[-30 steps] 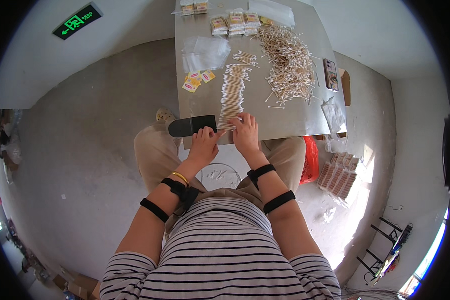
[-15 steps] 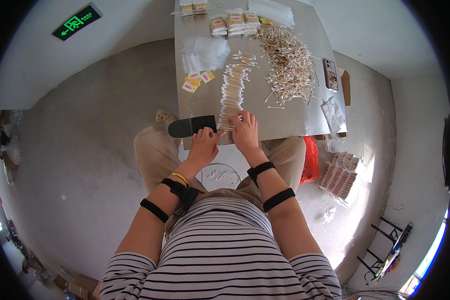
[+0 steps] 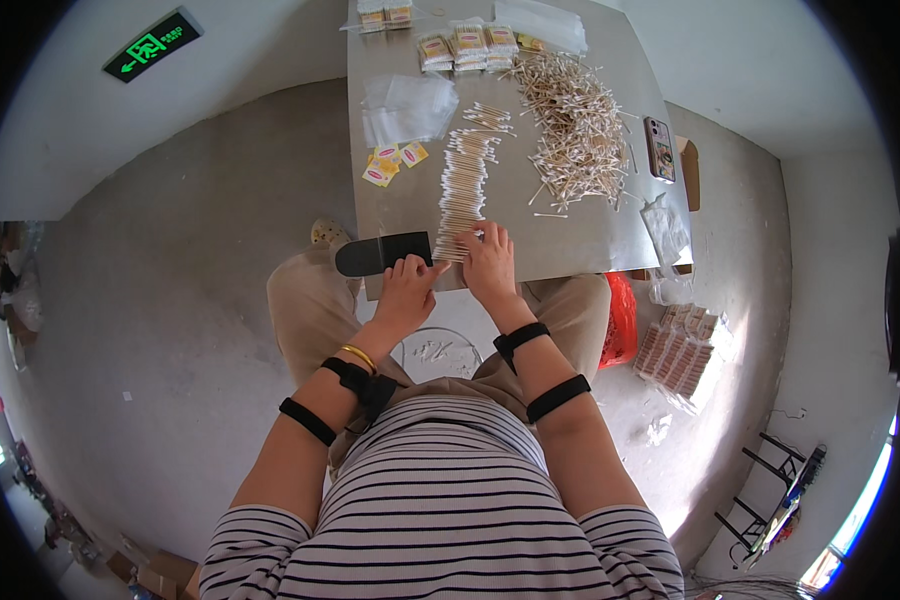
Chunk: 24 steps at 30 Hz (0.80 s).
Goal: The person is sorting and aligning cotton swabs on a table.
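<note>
The row of cotton swabs [image 3: 462, 190] runs lengthwise from the table's [image 3: 570, 250] near edge toward its far edge. The right hand [image 3: 490, 265] seems to pinch its near end; the left hand [image 3: 407, 290], fingers curled, rests beside a black pad [image 3: 382, 253].

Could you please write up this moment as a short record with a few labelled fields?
Setting: person seated at a grey table
Left hand: at the near end of the row of cotton swabs, beside a black holder
Right hand: fingers on the same end of the row
Loose swabs: a heap further right
Also on table: phone, clear bags, small yellow packets
</note>
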Available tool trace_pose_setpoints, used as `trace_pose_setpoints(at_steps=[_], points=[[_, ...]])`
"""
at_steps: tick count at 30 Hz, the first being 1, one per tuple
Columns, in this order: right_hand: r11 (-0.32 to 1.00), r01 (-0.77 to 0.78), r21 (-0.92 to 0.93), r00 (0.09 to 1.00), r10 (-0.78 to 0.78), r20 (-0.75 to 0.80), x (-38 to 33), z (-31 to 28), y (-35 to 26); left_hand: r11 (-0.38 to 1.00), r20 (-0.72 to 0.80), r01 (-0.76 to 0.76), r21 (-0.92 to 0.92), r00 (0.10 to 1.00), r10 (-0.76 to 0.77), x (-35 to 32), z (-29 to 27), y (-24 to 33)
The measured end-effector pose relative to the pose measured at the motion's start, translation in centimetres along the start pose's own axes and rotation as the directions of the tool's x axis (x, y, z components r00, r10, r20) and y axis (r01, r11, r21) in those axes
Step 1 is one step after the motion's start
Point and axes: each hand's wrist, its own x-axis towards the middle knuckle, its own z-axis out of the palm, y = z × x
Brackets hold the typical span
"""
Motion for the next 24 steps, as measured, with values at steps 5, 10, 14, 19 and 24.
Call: trace_pose_setpoints(at_steps=[5,10,14,19,24], points=[[1.0,-0.001,-0.009,0.999,0.001,-0.041,0.5,0.0,0.3,1.0,-0.001,-0.001,0.013,1.0,0.001,0.1,0.0,0.1],[1.0,0.02,-0.023,0.998,-0.021,-0.061,0.4,0.0,0.3,1.0,-0.002,-0.004,0.014,1.0,0.004,0.1,0.0,0.1],[1.0,0.007,-0.011,0.999,-0.008,-0.046,0.6,0.0,0.1,1.0,0.0,-0.002,0.011,1.0,0.002,0.0,-0.1,0.0],[1.0,0.006,-0.027,0.997,-0.008,-0.071,1.2,0.2,0.3,1.0,-0.006,-0.012,-0.006,1.0,0.012,0.1,-0.2,0.0],[1.0,-0.001,-0.031,0.999,-0.001,-0.045,1.3,0.2,0.2,1.0,-0.014,-0.017,-0.004,1.0,0.017,0.1,-0.1,0.0]])
